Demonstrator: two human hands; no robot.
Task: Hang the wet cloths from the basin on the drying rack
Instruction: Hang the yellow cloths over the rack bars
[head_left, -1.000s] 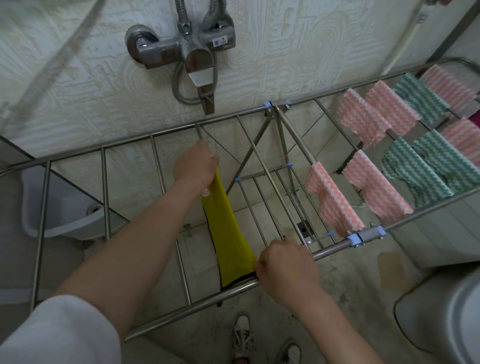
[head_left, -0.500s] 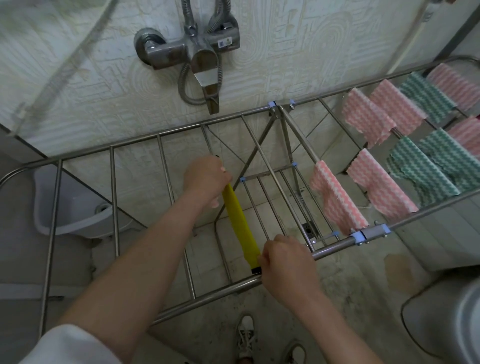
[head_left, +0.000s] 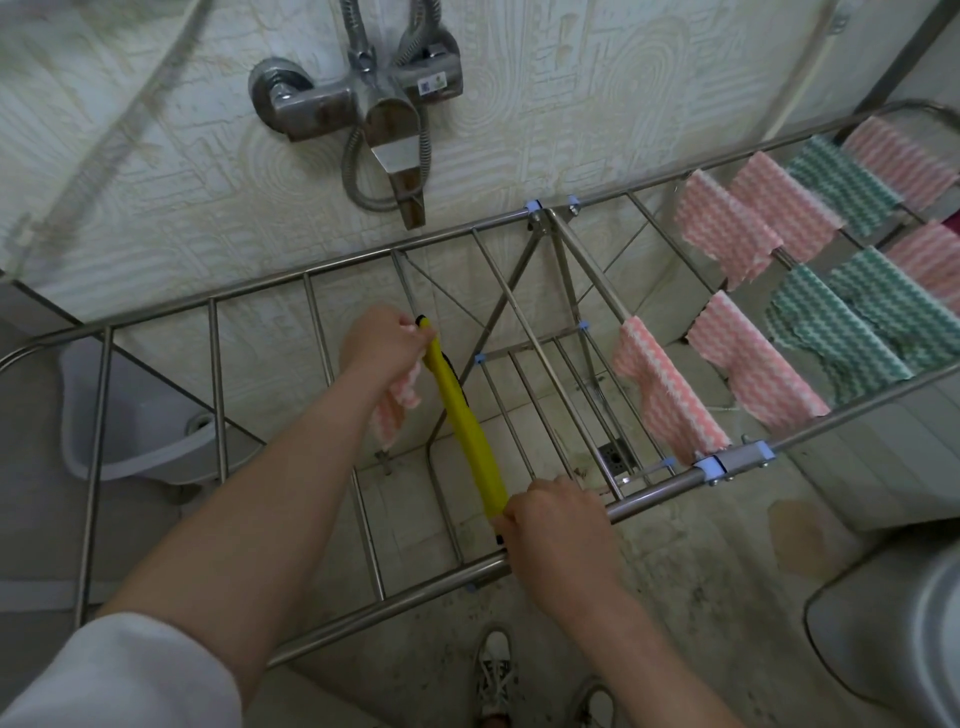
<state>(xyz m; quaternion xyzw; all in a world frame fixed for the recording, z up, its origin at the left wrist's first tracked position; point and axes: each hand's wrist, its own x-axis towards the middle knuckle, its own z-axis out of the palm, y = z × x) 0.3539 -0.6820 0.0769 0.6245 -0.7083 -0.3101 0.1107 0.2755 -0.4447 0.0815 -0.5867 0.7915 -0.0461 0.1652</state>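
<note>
A yellow cloth (head_left: 465, 421) with a black edge stretches edge-on over a rung of the steel drying rack (head_left: 322, 629). My left hand (head_left: 382, 343) grips its far end and also holds a pink-and-white cloth (head_left: 395, 410) that hangs below the palm. My right hand (head_left: 553, 519) pinches the near end by the rack's front bar. Pink cloths (head_left: 670, 395) and green cloths (head_left: 836, 332) hang over the rungs on the right.
A shower mixer tap (head_left: 363, 98) with hoses is on the tiled wall behind the rack. A grey basin (head_left: 124, 441) sits on the floor at the left. A white rounded container (head_left: 893, 618) is at the lower right. My shoes (head_left: 496, 670) are below the rack.
The yellow cloth went from hanging flat below the rung to pulled taut and edge-on between both hands. A pink cloth has come into view under my left hand.
</note>
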